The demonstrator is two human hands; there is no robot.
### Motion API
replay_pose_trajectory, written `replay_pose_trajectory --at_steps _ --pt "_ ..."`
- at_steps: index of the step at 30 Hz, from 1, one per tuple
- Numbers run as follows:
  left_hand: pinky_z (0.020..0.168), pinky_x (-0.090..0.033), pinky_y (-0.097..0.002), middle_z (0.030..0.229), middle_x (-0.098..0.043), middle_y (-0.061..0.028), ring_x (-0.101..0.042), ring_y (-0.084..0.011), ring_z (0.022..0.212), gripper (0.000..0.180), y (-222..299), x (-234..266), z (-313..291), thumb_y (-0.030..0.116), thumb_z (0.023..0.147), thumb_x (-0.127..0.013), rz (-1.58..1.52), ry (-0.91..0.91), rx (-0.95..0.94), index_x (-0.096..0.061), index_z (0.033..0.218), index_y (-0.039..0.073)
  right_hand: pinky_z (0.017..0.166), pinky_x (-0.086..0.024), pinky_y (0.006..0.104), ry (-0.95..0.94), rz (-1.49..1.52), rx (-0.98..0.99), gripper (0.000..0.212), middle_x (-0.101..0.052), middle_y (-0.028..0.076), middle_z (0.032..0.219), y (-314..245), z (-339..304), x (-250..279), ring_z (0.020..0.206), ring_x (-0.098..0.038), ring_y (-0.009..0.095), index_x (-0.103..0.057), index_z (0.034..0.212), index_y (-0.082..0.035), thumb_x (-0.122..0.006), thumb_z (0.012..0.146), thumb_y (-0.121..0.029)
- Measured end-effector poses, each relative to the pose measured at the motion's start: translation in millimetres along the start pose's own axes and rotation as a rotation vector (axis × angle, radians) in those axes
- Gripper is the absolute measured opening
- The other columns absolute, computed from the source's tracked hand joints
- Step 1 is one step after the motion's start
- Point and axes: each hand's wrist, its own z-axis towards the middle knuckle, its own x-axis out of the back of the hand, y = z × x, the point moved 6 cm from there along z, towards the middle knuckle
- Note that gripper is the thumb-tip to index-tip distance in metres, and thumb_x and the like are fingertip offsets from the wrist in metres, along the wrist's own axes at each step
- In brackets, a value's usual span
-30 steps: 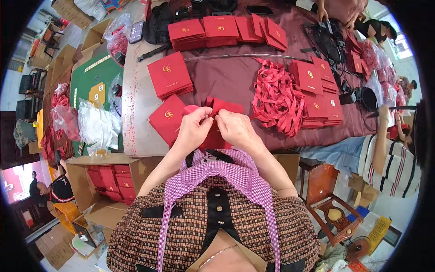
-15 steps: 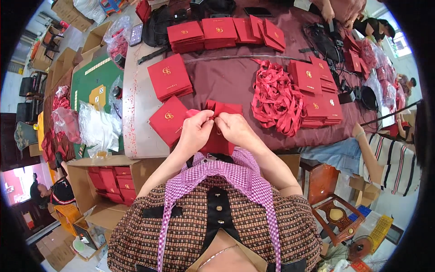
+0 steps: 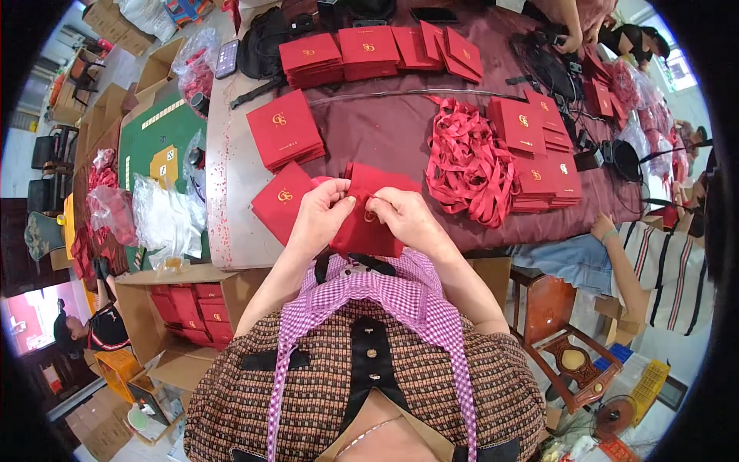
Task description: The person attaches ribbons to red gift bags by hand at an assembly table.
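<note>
A red paper gift bag (image 3: 362, 235) with part of a gold emblem showing lies between my hands at the near edge of the table. My left hand (image 3: 319, 219) pinches at the bag's upper middle, and a bit of shiny red ribbon (image 3: 317, 181) shows above its fingers. On the other side, my right hand (image 3: 406, 219) has thumb and index finger closed on the bag, over its emblem. What lies right between the fingertips is partly hidden. Left of my hands are more flat red bags (image 3: 282, 199), and a heap of red ribbons (image 3: 471, 165) lies to the right.
Stacks of red bags stand at the far side (image 3: 312, 60), left (image 3: 285, 127) and right (image 3: 543, 181). An open carton (image 3: 135, 308) of red bags is below the table at left. A chair (image 3: 566, 354) and a person in a striped top (image 3: 662, 269) are at right.
My fingertips have moved slightly apart, the left hand shifting a little left and the right hand a little right. More of the bag's front now shows between them.
</note>
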Motion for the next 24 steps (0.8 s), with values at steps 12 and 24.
replay_pose_trajectory --at_steps 12,24 --pt "0.069 -0.046 -0.0212 0.088 -0.064 -0.0014 -0.056 -0.005 0.08 0.022 1.1 0.7 -2.5 0.0 0.085 -0.058 0.122 0.041 -0.078 -0.059 0.107 -0.004 0.059 -0.047 0.0428 0.098 -0.342 0.175 0.016 -0.058 0.021 0.071 -16.1 7.4 -1.5 0.069 -0.06 0.038 -0.052 0.077 0.001 -0.054 0.086 -0.013" --pt "0.059 -0.043 -0.0216 0.07 -0.055 0.0013 -0.049 -0.0039 0.066 0.022 2.3 -5.6 -10.2 -0.002 0.081 -0.059 0.311 0.113 -0.178 -0.059 0.103 -0.004 0.058 -0.05 0.0436 0.156 -0.723 0.268 0.016 -0.061 0.017 0.069 -21.9 1.0 -11.2 0.066 -0.063 0.034 -0.054 0.075 -0.002 -0.053 0.082 -0.016"
